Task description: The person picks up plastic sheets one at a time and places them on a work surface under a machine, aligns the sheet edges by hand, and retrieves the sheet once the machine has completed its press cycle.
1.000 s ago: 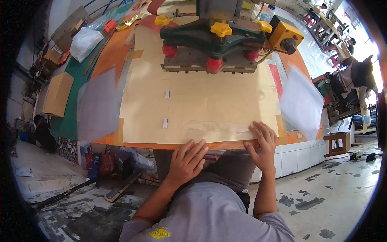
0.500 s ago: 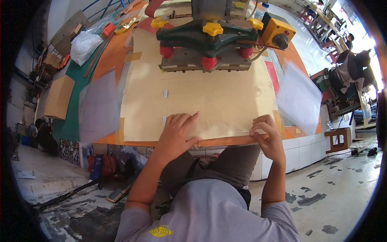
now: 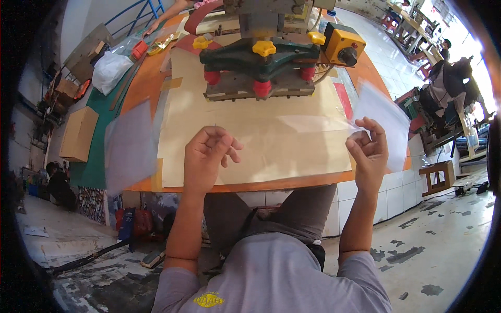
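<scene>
A thin clear plastic sheet [image 3: 318, 124] is pinched at its right end in my right hand [image 3: 371, 148], raised over the right side of the table. It stretches left above the cream board [image 3: 250, 161], and its far outline is hard to see. My left hand [image 3: 204, 156] hovers over the left part of the board, fingers loosely bent and apart, with nothing visible in them. Beyond both hands stands a press head [image 3: 261, 65] with a dark green frame, yellow knobs and red feet above a flat metal plate [image 3: 255, 92].
Stacks of clear plastic sheets lie left [image 3: 131, 148] and right [image 3: 385, 125]. At the far left are a cardboard box [image 3: 78, 134] and a white plastic bag [image 3: 111, 72]. A yellow control box [image 3: 343, 46] sits beside the press. Another person's hand [image 3: 152, 26] shows at the back left.
My right hand has lifted away from the board's near edge, up and to the right, with the plastic sheet. My left hand has moved left and away from me, off the near edge.
</scene>
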Tool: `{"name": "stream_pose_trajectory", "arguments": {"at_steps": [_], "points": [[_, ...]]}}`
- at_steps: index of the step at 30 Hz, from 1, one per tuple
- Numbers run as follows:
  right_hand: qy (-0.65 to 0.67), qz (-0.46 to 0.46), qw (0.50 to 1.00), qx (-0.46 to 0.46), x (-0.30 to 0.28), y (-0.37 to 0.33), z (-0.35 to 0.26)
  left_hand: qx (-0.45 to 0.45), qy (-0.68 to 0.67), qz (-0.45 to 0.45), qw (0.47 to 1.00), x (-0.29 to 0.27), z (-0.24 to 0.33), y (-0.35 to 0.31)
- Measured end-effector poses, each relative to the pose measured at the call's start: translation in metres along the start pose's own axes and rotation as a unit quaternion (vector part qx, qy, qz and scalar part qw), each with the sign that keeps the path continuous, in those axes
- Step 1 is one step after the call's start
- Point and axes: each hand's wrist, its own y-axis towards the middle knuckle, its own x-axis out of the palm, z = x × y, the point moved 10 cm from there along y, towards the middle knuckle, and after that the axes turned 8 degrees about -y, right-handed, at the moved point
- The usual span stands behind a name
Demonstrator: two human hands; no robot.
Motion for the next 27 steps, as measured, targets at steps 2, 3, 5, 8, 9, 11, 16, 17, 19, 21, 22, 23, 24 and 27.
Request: {"name": "stream_pose_trajectory", "arguments": {"at_steps": [2, 3, 5, 8, 9, 11, 16, 17, 19, 21, 22, 23, 24, 27], "points": [[0.013, 0.012, 1.000, -0.012, 0.004, 0.003, -0.009, 0.018, -0.006, 0.016, 1.000, -0.002, 0.008, 0.002], [0.013, 0.033, 0.999, -0.013, 0.005, 0.005, -0.013, 0.027, 0.002, 0.028, 0.999, -0.004, 0.011, 0.003], [0.012, 0.053, 0.998, -0.017, 0.002, 0.006, -0.017, 0.039, 0.008, 0.040, 0.998, -0.005, 0.016, 0.003], [0.004, 0.053, 0.999, -0.009, 0.002, 0.006, -0.016, 0.056, 0.025, 0.058, 0.996, -0.006, 0.022, 0.002], [0.004, 0.052, 0.999, -0.003, 0.003, 0.006, -0.016, 0.067, 0.029, 0.060, 0.996, -0.007, 0.024, 0.002], [0.001, 0.052, 0.999, 0.002, 0.002, 0.006, -0.015, 0.078, 0.031, 0.061, 0.995, -0.006, 0.026, 0.003], [0.005, 0.035, 0.999, -0.021, 0.004, 0.008, -0.012, 0.107, 0.039, 0.071, 0.991, -0.007, 0.032, 0.002], [0.005, 0.035, 0.999, -0.022, 0.004, 0.009, -0.012, 0.108, 0.039, 0.071, 0.991, -0.008, 0.031, 0.002], [-0.013, 0.037, 0.999, -0.013, 0.003, 0.008, -0.011, 0.110, 0.028, 0.064, 0.991, -0.008, 0.031, 0.001], [-0.016, 0.038, 0.999, -0.008, 0.003, 0.008, -0.010, 0.118, 0.025, 0.064, 0.991, -0.008, 0.031, 0.000], [-0.021, 0.039, 0.999, -0.003, 0.003, 0.008, -0.010, 0.124, 0.021, 0.064, 0.990, -0.007, 0.031, -0.001], [-0.021, 0.039, 0.999, -0.004, 0.003, 0.008, -0.010, 0.125, 0.021, 0.064, 0.990, -0.006, 0.032, -0.001], [-0.022, 0.042, 0.999, 0.004, 0.002, 0.008, -0.008, 0.127, 0.019, 0.058, 0.990, -0.005, 0.032, -0.001], [-0.019, 0.044, 0.999, 0.011, -0.002, 0.007, -0.001, 0.130, 0.019, 0.049, 0.990, -0.002, 0.032, -0.001]]}}
